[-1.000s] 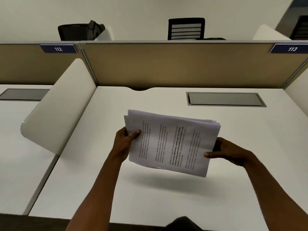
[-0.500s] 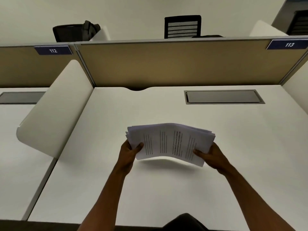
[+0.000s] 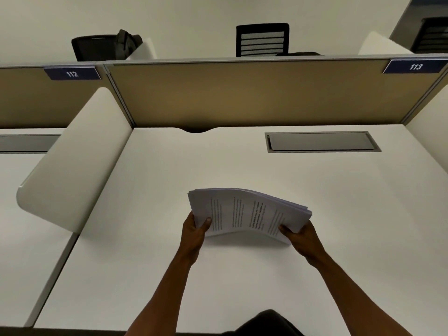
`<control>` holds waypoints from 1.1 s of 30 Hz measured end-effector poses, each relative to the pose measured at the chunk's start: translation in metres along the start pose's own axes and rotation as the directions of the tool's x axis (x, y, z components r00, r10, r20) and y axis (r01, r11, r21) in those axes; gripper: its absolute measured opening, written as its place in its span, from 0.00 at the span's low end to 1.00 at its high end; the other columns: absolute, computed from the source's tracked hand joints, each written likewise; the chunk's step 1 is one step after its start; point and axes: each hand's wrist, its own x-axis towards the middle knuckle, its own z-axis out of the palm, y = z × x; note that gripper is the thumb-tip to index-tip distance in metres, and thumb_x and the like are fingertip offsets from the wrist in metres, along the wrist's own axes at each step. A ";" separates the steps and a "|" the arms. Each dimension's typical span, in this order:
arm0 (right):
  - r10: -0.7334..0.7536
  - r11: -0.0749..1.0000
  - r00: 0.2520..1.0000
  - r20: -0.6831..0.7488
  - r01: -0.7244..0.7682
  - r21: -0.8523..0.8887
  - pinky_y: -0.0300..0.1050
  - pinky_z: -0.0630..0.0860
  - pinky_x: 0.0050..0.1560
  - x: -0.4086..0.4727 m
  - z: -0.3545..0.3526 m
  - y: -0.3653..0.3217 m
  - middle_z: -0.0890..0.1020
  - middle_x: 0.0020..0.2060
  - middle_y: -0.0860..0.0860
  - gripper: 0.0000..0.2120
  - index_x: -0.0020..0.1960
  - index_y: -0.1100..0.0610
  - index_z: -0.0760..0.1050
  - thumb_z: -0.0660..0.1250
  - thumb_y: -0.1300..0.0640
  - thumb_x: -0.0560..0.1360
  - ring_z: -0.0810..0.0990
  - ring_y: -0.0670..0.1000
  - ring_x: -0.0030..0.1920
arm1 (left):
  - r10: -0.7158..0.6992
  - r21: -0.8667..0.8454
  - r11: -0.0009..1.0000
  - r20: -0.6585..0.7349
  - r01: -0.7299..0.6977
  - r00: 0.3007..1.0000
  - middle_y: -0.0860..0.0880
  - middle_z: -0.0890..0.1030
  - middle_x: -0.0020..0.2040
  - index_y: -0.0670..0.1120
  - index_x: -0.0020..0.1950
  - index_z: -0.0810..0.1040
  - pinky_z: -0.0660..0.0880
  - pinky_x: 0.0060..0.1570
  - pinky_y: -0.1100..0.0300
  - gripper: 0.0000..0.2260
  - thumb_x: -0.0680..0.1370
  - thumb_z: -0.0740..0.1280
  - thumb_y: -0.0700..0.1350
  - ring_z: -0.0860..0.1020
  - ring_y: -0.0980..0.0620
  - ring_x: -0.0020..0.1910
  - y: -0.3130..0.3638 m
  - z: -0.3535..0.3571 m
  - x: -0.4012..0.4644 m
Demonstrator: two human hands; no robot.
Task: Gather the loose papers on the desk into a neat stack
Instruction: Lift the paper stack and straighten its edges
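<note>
A stack of white printed papers [image 3: 244, 213] is held over the middle of the white desk [image 3: 339, 214], bowed upward in the centre, its near edge at or just above the desk top. My left hand [image 3: 195, 230] grips the stack's left end with the thumb on top. My right hand [image 3: 300, 235] grips the right end the same way. The sheets' edges lie slightly fanned at the right end.
A grey cable hatch [image 3: 322, 141] is set into the desk at the back right. A tan partition [image 3: 254, 93] closes the back, and a white curved divider [image 3: 72, 161] stands at the left. Chairs show beyond the partition.
Both hands have lowered the stack from a raised, tilted position toward the desk, and it now lies flatter and lower. The hands have come closer together on its ends.
</note>
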 end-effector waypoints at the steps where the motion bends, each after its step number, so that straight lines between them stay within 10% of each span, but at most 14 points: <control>1: 0.000 1.000 1.000 -0.004 0.000 0.004 0.56 0.81 0.58 0.000 0.001 0.001 0.83 0.56 0.56 0.22 0.65 0.57 0.75 0.75 0.63 0.73 0.82 0.55 0.57 | 0.001 0.005 1.000 0.001 -0.001 1.000 0.48 0.84 0.59 0.48 0.66 0.77 0.81 0.54 0.58 0.17 0.79 0.68 0.35 0.82 0.49 0.60 -0.003 0.002 -0.001; 9: 0.002 1.000 1.000 0.013 -0.002 0.023 0.47 0.82 0.51 0.003 0.000 0.003 0.84 0.52 0.52 0.18 0.61 0.53 0.76 0.74 0.61 0.73 0.83 0.53 0.55 | -0.044 -0.007 0.999 -0.029 0.043 0.999 0.48 0.85 0.58 0.50 0.64 0.79 0.80 0.56 0.55 0.12 0.81 0.66 0.39 0.82 0.48 0.60 -0.008 0.007 -0.004; 17: 0.027 0.999 1.000 -0.001 -0.027 0.020 0.56 0.81 0.57 0.003 0.000 0.003 0.84 0.53 0.55 0.18 0.62 0.55 0.76 0.74 0.59 0.74 0.82 0.54 0.54 | -0.022 0.232 0.972 -0.103 0.045 0.994 0.48 0.83 0.58 0.47 0.67 0.76 0.80 0.59 0.50 0.13 0.82 0.64 0.40 0.81 0.48 0.59 -0.007 0.010 -0.001; 24: 0.052 0.998 0.993 0.104 -0.054 0.012 0.41 0.83 0.40 0.001 -0.011 -0.004 0.85 0.51 0.50 0.14 0.56 0.47 0.77 0.75 0.56 0.72 0.86 0.48 0.48 | 0.119 0.612 0.777 0.086 -0.147 0.989 0.45 0.84 0.57 0.43 0.66 0.77 0.82 0.53 0.48 0.14 0.80 0.66 0.39 0.83 0.45 0.53 0.046 0.008 0.017; 27: 0.102 0.971 0.977 0.189 -0.139 0.194 0.52 0.84 0.45 -0.002 -0.009 -0.002 0.86 0.54 0.55 0.22 0.61 0.53 0.77 0.77 0.59 0.68 0.86 0.56 0.52 | 0.035 0.708 0.692 0.165 -0.143 0.986 0.42 0.82 0.63 0.43 0.70 0.75 0.79 0.60 0.46 0.18 0.80 0.68 0.41 0.82 0.42 0.59 0.074 0.006 0.035; 33: 0.185 0.784 0.936 0.299 -0.325 0.529 0.58 0.82 0.50 -0.011 0.003 -0.001 0.84 0.58 0.61 0.27 0.62 0.56 0.78 0.78 0.66 0.63 0.84 0.63 0.56 | -0.305 0.428 0.881 0.191 0.200 0.933 0.41 0.85 0.58 0.47 0.61 0.81 0.84 0.44 0.52 0.13 0.77 0.73 0.43 0.86 0.48 0.45 0.128 -0.003 0.059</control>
